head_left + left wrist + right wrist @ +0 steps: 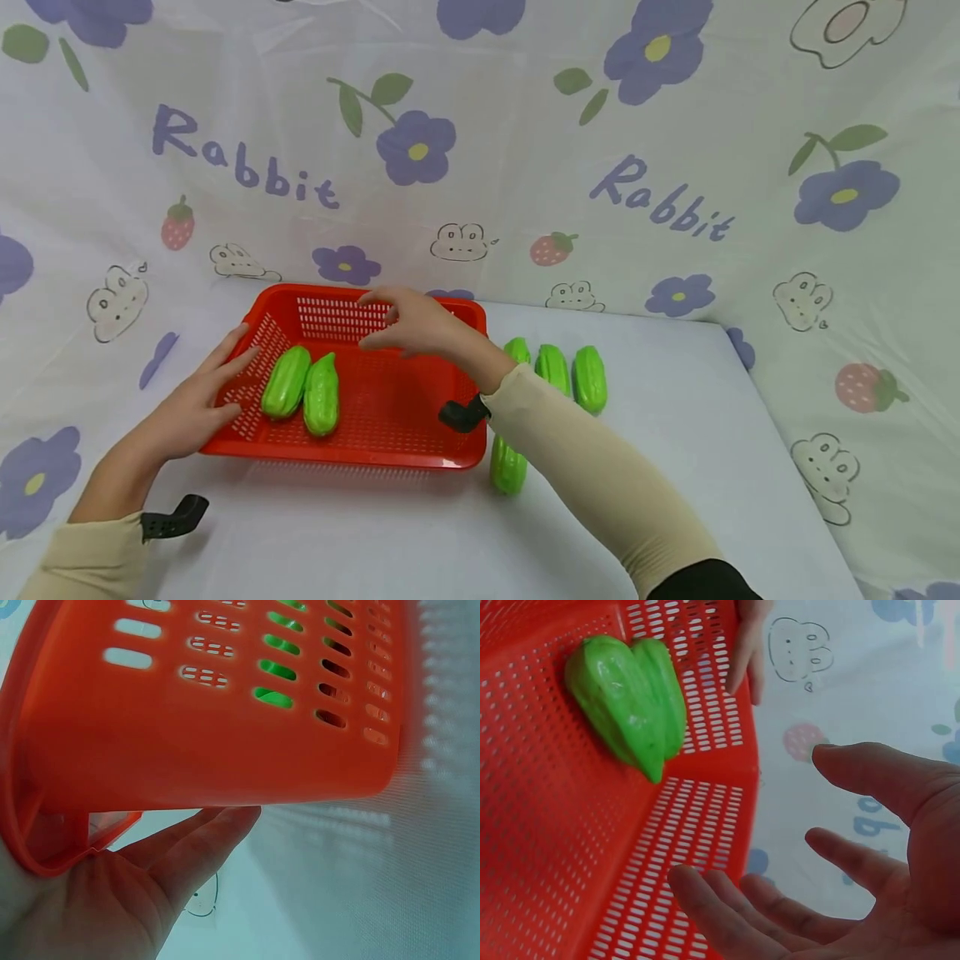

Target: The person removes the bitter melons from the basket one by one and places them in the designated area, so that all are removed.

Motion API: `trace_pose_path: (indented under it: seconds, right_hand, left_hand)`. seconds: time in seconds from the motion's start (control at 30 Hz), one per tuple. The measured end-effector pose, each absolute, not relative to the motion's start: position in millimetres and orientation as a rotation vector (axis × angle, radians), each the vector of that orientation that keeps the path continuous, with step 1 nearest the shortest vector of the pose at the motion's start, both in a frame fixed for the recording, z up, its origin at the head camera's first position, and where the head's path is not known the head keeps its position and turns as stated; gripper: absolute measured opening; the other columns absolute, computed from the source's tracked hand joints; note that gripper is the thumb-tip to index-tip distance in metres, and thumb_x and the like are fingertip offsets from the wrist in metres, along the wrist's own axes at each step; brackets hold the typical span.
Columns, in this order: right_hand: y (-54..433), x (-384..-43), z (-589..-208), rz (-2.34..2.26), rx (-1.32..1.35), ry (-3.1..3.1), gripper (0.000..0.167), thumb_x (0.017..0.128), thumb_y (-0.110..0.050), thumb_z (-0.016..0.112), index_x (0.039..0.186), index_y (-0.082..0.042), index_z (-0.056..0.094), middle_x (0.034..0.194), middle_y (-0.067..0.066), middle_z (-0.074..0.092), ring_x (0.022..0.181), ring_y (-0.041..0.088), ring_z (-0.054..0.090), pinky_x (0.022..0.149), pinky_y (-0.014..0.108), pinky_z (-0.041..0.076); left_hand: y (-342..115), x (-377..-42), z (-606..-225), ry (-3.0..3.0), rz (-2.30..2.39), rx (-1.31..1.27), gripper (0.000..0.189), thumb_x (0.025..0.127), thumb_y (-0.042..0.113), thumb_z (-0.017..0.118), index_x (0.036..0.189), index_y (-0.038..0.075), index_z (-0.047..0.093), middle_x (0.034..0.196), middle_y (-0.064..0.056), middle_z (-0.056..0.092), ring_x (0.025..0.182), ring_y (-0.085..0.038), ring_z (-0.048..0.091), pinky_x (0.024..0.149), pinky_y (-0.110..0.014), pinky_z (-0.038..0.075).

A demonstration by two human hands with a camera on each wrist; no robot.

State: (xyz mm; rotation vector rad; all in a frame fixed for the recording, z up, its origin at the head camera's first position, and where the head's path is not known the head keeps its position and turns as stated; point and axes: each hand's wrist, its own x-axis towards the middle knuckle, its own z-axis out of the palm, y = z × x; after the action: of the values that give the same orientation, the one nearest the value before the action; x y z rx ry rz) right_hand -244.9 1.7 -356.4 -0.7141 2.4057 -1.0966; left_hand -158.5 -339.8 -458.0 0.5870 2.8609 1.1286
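Note:
A red plastic basket (pixel 390 457) with slotted walls stands on the white table. Two ridged green gourds (pixel 286 382) lie side by side in its left half. My left hand (pixel 191 408) touches the basket's left rim with fingers spread and fairly straight; in the left wrist view, the fingers (pixel 217 840) lie along the outer wall. Over the basket's back part hovers my right hand (pixel 411 323), its thumb and fingers apart and nothing between them. The right wrist view shows that hand (pixel 870 877) near the rim, away from the gourds (pixel 622 697).
Several more green gourds (pixel 590 379) lie on the table right of the basket, partly covered by my right forearm. One gourd (pixel 508 467) is close to the basket's front right corner. A patterned cloth (pixel 525 150) hangs behind the table (pixel 675 417).

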Motion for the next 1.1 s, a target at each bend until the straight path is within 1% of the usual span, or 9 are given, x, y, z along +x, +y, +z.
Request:
trace_pose_path:
  seconds: [0.2,0.37,0.43,0.6,0.7,0.83,0.93,1.0,1.1]
  right_hand:
    - [-12.9,-244.7,-363.7,-1.085,-0.673,2.399,0.063,0.095,-0.024,0.084,0.154,-0.023,0.061,0.114,0.010,0.065,0.089,0.032,0.068,0.081,0.043,0.065]
    - [-24.3,-241.1,-368.7,-1.056,-0.672,2.405,0.063,0.096,-0.022,0.083,0.154,-0.021,0.060,0.127,0.012,0.067,0.089,0.034,0.068,0.083,0.043,0.065]
    - [-28.2,-240.4,-371.5,-1.048,-0.685,2.413,0.063,0.096,-0.022,0.083,0.155,-0.020,0.060,0.137,0.012,0.065,0.087,0.029,0.068,0.083,0.044,0.065]
    - [-36.7,-240.9,-380.1,-1.037,-0.699,2.410,0.064,0.096,-0.021,0.083,0.156,-0.017,0.059,0.136,0.013,0.065,0.071,0.019,0.059,0.072,0.037,0.063]
    - [-40.8,-242.4,-385.8,-1.000,-0.707,2.421,0.063,0.097,-0.021,0.083,0.156,-0.017,0.059,0.137,0.013,0.063,0.066,0.019,0.057,0.067,0.035,0.060]
    - [-47.9,-243.3,-393.5,-0.892,-0.753,2.497,0.061,0.097,-0.024,0.083,0.154,-0.020,0.062,0.152,0.006,0.060,0.104,0.020,0.067,0.090,0.035,0.058]
    - [-54.1,-241.7,-398.9,-0.827,-0.777,2.532,0.059,0.097,-0.026,0.083,0.153,-0.021,0.063,0.156,0.004,0.060,0.134,0.020,0.058,0.107,0.035,0.051]
    - [-57.9,-239.7,-401.9,-0.804,-0.777,2.538,0.059,0.097,-0.026,0.083,0.153,-0.022,0.063,0.155,0.003,0.061,0.136,0.020,0.058,0.109,0.035,0.050]
    - [-62.4,-236.5,-404.7,-0.793,-0.766,2.536,0.060,0.096,-0.027,0.084,0.153,-0.023,0.063,0.153,0.003,0.063,0.125,0.017,0.060,0.101,0.032,0.052]
  left_hand:
    - [-339.5,-158.6,-459.4,2.859,1.128,0.585,0.080,0.089,-0.010,0.064,0.164,-0.008,0.036,0.181,-0.016,0.002,0.162,-0.051,0.009,0.110,-0.083,0.032]
    - [-339.0,-158.7,-460.2,2.861,1.123,0.581,0.081,0.089,-0.010,0.065,0.164,-0.008,0.036,0.181,-0.016,0.002,0.162,-0.052,0.009,0.109,-0.083,0.035]
    - [-338.8,-158.7,-460.0,2.864,1.123,0.588,0.081,0.089,-0.010,0.066,0.164,-0.008,0.036,0.181,-0.017,0.003,0.161,-0.052,0.010,0.108,-0.083,0.035]
    - [-338.6,-158.7,-459.0,2.861,1.111,0.576,0.081,0.089,-0.009,0.066,0.164,-0.008,0.035,0.181,-0.016,0.001,0.162,-0.052,0.009,0.109,-0.082,0.035]
    - [-338.0,-159.4,-458.4,2.857,1.112,0.571,0.081,0.089,-0.009,0.065,0.164,-0.008,0.035,0.181,-0.016,0.001,0.162,-0.051,0.009,0.109,-0.082,0.034]
    - [-337.6,-159.8,-458.4,2.866,1.112,0.576,0.081,0.089,-0.009,0.066,0.164,-0.008,0.035,0.181,-0.016,0.002,0.162,-0.052,0.009,0.109,-0.083,0.034]
    - [-337.6,-159.1,-458.6,2.865,1.107,0.567,0.081,0.090,-0.009,0.065,0.165,-0.007,0.035,0.181,-0.016,0.001,0.162,-0.052,0.009,0.108,-0.083,0.035]
    - [-337.7,-158.7,-458.7,2.863,1.100,0.560,0.081,0.090,-0.009,0.066,0.165,-0.007,0.035,0.182,-0.015,0.000,0.162,-0.052,0.009,0.108,-0.083,0.035]
    - [-338.2,-158.6,-458.8,2.864,1.091,0.556,0.081,0.091,-0.008,0.065,0.165,-0.006,0.034,0.182,-0.014,0.000,0.161,-0.052,0.009,0.108,-0.083,0.035]
